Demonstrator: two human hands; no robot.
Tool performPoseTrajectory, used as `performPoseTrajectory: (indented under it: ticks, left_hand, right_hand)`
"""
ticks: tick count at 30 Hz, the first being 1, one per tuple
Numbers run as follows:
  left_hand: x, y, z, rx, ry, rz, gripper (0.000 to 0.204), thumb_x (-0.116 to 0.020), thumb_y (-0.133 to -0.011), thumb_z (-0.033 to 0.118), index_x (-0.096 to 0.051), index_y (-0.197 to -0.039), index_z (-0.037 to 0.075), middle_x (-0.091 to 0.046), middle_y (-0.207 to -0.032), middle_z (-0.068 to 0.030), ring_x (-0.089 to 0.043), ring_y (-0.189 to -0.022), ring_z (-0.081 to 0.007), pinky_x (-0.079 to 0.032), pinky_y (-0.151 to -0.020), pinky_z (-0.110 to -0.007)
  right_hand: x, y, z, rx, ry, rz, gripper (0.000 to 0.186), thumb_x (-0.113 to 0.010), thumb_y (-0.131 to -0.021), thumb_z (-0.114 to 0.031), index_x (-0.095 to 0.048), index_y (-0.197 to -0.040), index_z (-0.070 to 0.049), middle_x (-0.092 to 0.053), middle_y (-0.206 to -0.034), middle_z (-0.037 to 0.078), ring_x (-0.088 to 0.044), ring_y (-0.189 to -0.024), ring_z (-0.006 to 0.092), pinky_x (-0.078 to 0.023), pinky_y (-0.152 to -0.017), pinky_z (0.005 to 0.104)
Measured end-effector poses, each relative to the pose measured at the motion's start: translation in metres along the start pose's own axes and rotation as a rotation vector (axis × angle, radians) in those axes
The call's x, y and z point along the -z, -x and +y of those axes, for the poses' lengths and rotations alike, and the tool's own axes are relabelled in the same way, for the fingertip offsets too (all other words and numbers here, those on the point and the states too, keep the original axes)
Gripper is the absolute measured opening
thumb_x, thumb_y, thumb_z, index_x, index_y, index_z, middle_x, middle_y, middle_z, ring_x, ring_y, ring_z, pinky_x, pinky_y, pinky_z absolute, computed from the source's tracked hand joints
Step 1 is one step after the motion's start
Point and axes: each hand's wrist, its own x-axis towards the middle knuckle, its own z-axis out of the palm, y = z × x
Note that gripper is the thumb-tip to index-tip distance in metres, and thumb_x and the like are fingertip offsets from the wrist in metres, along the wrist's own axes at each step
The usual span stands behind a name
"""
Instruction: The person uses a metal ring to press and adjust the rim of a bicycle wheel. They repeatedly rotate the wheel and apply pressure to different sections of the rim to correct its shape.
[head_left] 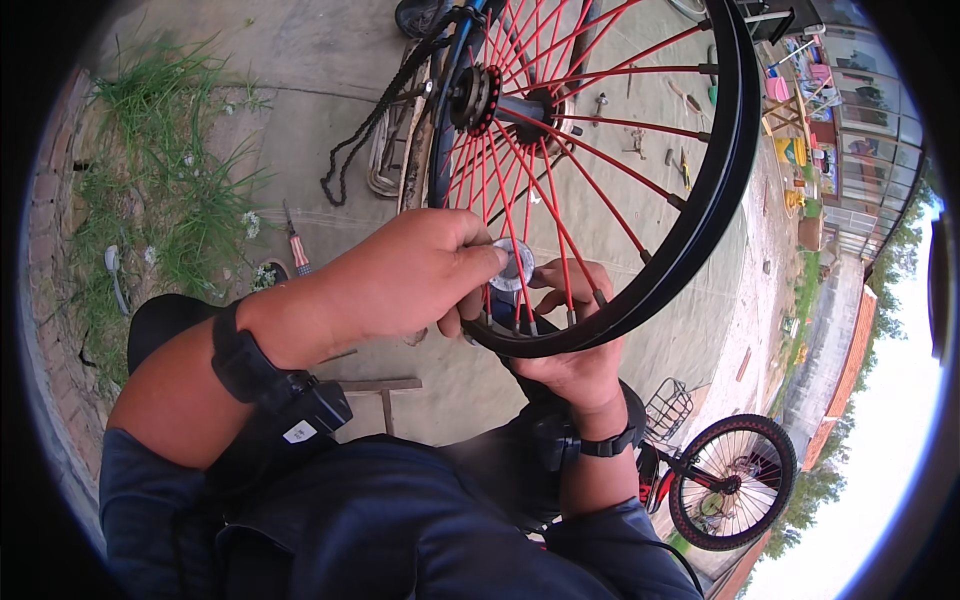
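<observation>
A bicycle wheel (672,290) with a black rim, red spokes and a hub (530,110) stands in front of me. It carries no tyre. My left hand (435,265) is closed, pinching a round silver spoke wrench (512,265) between thumb and fingers at the spokes near the lower rim. My right hand (578,365) wraps round the bottom of the rim from below, its fingers curled up among the spokes beside the wrench. Part of each hand's fingers is hidden by spokes and rim.
A black chain (338,165) hangs left of the hub. A screwdriver (297,248) lies on the concrete near grass (170,150). Small parts (601,102) and tools lie beyond the wheel. Another bicycle's wheel (735,480) is at lower right.
</observation>
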Motion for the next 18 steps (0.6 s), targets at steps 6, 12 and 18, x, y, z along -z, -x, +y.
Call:
performPoseTrajectory:
  ticks: [6,12,18]
  left_hand:
    - [0.008,0.002,0.002,0.018,0.069,0.124,0.023,-0.056,-0.104,0.025,-0.063,-0.102,0.003,-0.065,-0.072,-0.0044,-0.061,-0.051,-0.0095,-0.041,-0.042,-0.022]
    - [0.016,0.004,0.004,-0.015,0.143,0.184,0.029,-0.057,-0.101,0.032,-0.062,-0.094,0.005,-0.065,-0.074,-0.0044,-0.059,-0.053,-0.0109,-0.040,-0.045,-0.025]
    - [0.017,0.005,0.002,-0.036,0.152,0.188,0.029,-0.057,-0.102,0.033,-0.061,-0.093,0.006,-0.065,-0.074,-0.0043,-0.058,-0.053,-0.0106,-0.038,-0.045,-0.025]
  right_hand:
    - [-0.002,0.002,0.003,-0.013,-0.038,-0.005,0.052,-0.088,-0.058,-0.013,-0.064,-0.103,-0.004,-0.065,-0.097,0.007,-0.064,-0.088,0.0225,-0.052,-0.079,0.0343]
    - [0.003,0.004,0.005,0.022,0.023,-0.143,0.042,-0.088,-0.061,-0.008,-0.066,-0.097,-0.004,-0.066,-0.090,0.006,-0.064,-0.077,0.0188,-0.052,-0.068,0.0298]
    - [-0.002,0.004,0.010,0.065,-0.040,-0.120,0.044,-0.088,-0.063,-0.007,-0.069,-0.103,-0.002,-0.069,-0.092,0.009,-0.067,-0.080,0.0193,-0.054,-0.068,0.0320]
